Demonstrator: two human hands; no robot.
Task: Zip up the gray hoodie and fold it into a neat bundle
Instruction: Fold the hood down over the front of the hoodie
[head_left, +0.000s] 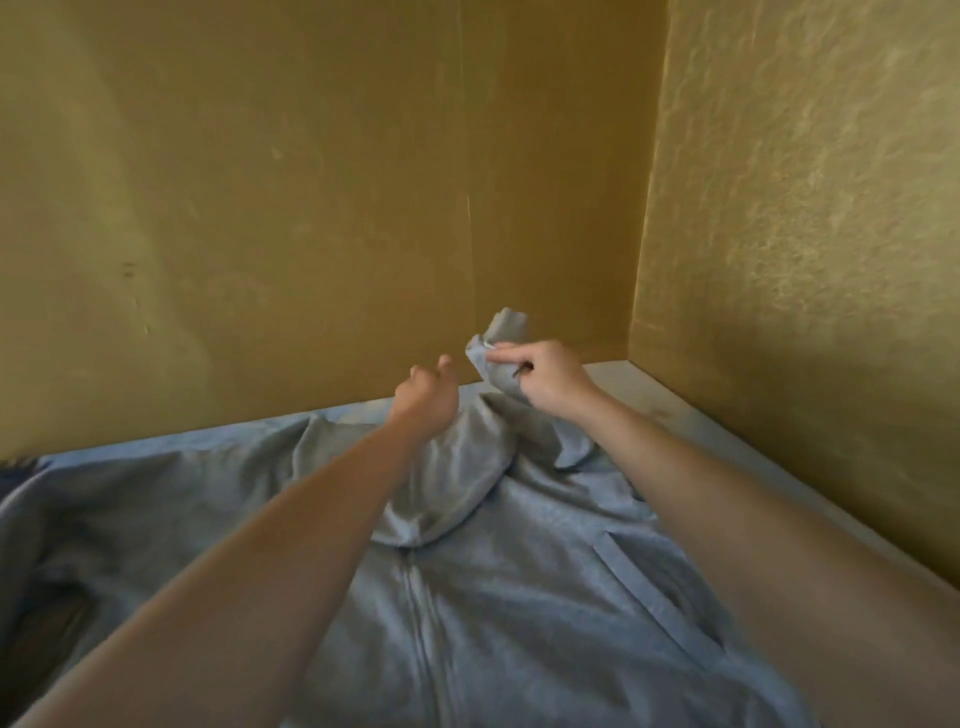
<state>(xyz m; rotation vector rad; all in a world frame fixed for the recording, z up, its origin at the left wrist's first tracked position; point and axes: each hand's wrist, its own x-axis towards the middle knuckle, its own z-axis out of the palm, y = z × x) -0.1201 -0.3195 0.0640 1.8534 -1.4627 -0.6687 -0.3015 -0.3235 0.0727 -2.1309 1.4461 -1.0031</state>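
Against the yellow walls (260, 208), a gray hoodie (519, 597) lies spread front-up on a flat surface (675, 400), its zipper (415, 623) closed along the visible stretch. Right hand (550, 382) pinches a raised fold of the hood fabric. Left hand (428, 400) hovers just beside it, fingers loosely curled, holding nothing.

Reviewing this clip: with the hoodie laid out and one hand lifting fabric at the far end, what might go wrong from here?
1. Only the right hand pinches the lifted fabric; the left hand is open and off it, so the hoodie may drag askew.
2. The hood lies bunched over the chest; folding now could trap lumps.
3. The walls are close, leaving little room to spread it.
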